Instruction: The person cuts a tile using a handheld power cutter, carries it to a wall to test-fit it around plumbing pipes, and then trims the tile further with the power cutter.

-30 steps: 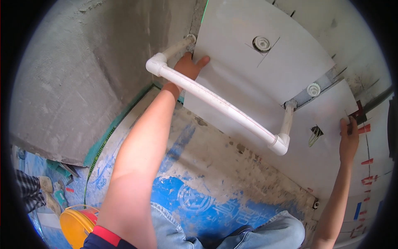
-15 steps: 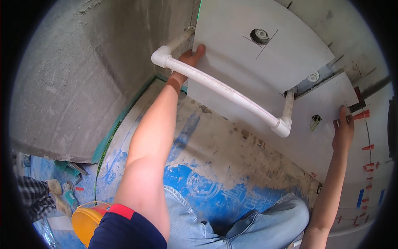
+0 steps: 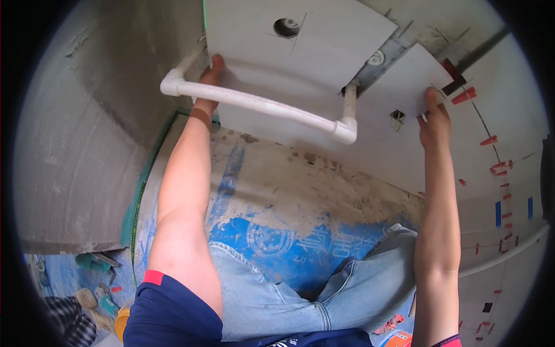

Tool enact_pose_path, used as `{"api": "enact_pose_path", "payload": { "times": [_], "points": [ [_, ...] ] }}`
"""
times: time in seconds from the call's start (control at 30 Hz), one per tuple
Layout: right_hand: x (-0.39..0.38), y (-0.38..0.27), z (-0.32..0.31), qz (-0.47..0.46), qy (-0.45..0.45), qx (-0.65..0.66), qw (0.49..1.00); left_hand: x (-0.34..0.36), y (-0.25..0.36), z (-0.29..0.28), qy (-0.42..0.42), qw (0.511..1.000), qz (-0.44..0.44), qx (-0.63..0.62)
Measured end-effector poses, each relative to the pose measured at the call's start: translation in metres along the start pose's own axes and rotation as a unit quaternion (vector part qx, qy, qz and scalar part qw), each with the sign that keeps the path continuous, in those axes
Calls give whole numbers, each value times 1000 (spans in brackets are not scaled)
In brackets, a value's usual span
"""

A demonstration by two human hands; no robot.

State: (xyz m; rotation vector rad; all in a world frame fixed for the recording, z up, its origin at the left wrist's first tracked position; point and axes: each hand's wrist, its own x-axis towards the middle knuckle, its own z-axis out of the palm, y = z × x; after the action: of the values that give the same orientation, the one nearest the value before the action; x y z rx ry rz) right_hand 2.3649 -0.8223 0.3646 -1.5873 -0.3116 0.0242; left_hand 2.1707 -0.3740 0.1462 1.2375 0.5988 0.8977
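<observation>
A large light grey wall tile [image 3: 248, 63] stands against the wall in front of me. It has a round hole [image 3: 287, 27], a long slot and a small square cutout with wires [image 3: 397, 119]. At its left edge, behind the pipe, my left hand [image 3: 209, 76] grips it, thumb raised along the face; some fingers are hidden. My right hand [image 3: 436, 124] is closed at the tile's right side, beyond the square cutout, its fingertips partly hidden. A white plastic pipe [image 3: 254, 103] with elbows spans the tile's front. Its right end runs into the slot.
A bare cement wall [image 3: 98, 139] rises on the left, with a green strip at its foot. Red wedges [image 3: 489, 140] sit in the joints of the tiles at right. Part of a yellow bucket [image 3: 121, 322] and another person's checked trousers [image 3: 75, 321] show at lower left.
My view has turned to the right, so tile, pipe and hands appear further left. More of the wedged tiles shows. Both hands keep their places at the tile's sides.
</observation>
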Motion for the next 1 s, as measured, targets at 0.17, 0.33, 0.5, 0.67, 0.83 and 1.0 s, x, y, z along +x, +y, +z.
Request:
{"api": "enact_pose_path", "payload": {
  "times": [0.17, 0.33, 0.5, 0.67, 0.83, 1.0],
  "points": [
    [3, 6, -4, -16, 7, 65, 998, -10, 2, 13, -4, 997, 32, -70],
    [-1, 1, -5, -25, 9, 82, 996, -30, 24, 22, 12, 996, 16, -89],
    [5, 6, 3, -20, 8, 110, 994, -33, 32, 13, 36, 993, 8, -111],
    [2, 0, -10, -26, -1, 98, 995, -62, 56, 38, 58, 993, 8, -102],
    [-5, -4, -9, -18, -4, 97, 995, -56, 57, 28, 61, 993, 12, -103],
    [-20, -11, -2, -26, 18, 79, 996, -55, 54, 24, 24, 993, 0, -119]
  ]
}}
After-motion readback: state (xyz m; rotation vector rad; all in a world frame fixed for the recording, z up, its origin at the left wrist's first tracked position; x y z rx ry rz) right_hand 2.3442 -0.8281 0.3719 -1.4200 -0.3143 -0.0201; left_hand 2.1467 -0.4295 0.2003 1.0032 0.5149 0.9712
